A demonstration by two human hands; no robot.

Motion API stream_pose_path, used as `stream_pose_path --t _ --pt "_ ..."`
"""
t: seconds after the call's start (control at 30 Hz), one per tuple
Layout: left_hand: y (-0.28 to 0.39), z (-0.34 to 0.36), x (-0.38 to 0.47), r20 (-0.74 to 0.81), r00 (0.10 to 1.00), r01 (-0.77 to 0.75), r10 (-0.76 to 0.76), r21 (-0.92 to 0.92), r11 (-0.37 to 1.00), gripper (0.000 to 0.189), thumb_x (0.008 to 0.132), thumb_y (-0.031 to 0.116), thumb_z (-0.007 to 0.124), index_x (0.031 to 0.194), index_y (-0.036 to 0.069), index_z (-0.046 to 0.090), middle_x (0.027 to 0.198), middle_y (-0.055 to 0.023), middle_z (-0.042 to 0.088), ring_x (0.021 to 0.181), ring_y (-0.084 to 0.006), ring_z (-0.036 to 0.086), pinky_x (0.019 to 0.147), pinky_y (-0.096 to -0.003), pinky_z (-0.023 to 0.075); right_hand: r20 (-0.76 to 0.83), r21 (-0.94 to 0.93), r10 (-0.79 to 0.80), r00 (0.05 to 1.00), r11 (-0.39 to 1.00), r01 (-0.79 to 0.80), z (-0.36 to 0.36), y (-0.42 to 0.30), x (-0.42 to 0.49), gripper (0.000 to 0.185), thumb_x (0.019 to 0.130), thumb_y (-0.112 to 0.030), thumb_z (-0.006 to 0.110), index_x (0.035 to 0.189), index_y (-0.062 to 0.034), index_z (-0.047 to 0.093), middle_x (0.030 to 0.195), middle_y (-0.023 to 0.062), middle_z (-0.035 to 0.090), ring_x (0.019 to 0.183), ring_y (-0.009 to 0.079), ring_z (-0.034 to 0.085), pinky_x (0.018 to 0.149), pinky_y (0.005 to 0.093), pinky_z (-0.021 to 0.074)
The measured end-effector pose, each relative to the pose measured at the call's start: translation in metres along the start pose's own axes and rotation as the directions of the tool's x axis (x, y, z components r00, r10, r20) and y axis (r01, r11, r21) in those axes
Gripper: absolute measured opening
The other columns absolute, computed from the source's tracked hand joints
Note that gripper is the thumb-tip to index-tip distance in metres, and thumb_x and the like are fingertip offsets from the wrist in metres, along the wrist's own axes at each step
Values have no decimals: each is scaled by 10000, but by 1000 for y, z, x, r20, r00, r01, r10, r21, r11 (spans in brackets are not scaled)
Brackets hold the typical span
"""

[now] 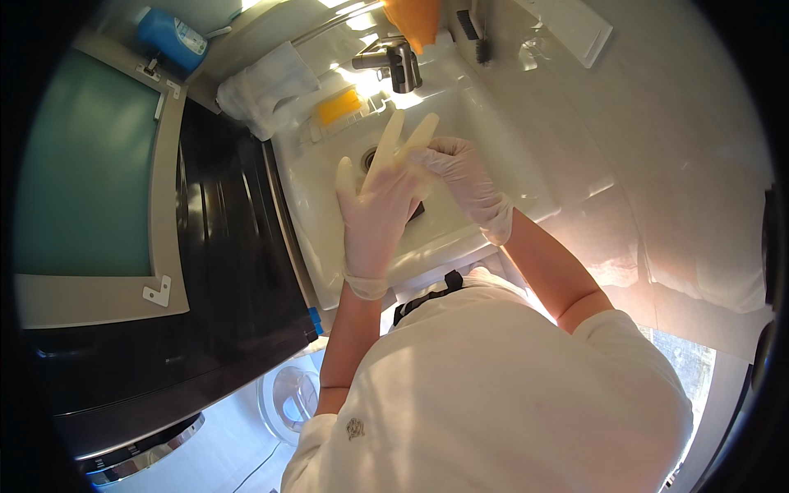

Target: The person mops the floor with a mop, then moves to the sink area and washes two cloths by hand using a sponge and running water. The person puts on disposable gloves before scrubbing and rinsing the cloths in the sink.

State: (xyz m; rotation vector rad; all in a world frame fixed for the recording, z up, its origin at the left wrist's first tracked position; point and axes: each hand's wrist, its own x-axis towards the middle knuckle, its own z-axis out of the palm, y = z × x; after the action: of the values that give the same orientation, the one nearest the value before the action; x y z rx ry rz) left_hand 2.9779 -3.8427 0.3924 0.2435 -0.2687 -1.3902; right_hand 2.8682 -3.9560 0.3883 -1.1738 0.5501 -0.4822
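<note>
Thin translucent gloves cover both hands, held above the white sink (320, 240). My left hand (382, 209) has its fingers spread, and the finger ends of its glove stand out long and pale; it holds nothing. My right hand (465, 175) pinches a finger of the left glove (419, 138) between thumb and fingertips. Beyond them is the metal faucet (400, 65), and an orange sponge (340, 108) lies in a wire rack at the sink's far left. A dark object (416, 212), partly hidden behind my left hand, lies in the sink.
A white cloth (268, 86) hangs over the sink's back left edge. At left, a green-paneled frame (92, 166) lies on a black surface (228, 246), with a blue bottle (172, 40) behind. Brushes (474, 37) and an orange cloth (416, 21) are by the back wall.
</note>
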Motion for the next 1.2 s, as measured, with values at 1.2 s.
stream_pose_path --t 1.2 --pt "15 -147 -11 -421 818 -381 391 113 918 446 956 318 453 1300 34 454 1368 -107 455 1249 -209 389 1134 -371 196 405 -833 -507 761 139 536 68 100 2 148 720 -140 667 865 -111 661 685 63 572 641 239 608 593 340 490"
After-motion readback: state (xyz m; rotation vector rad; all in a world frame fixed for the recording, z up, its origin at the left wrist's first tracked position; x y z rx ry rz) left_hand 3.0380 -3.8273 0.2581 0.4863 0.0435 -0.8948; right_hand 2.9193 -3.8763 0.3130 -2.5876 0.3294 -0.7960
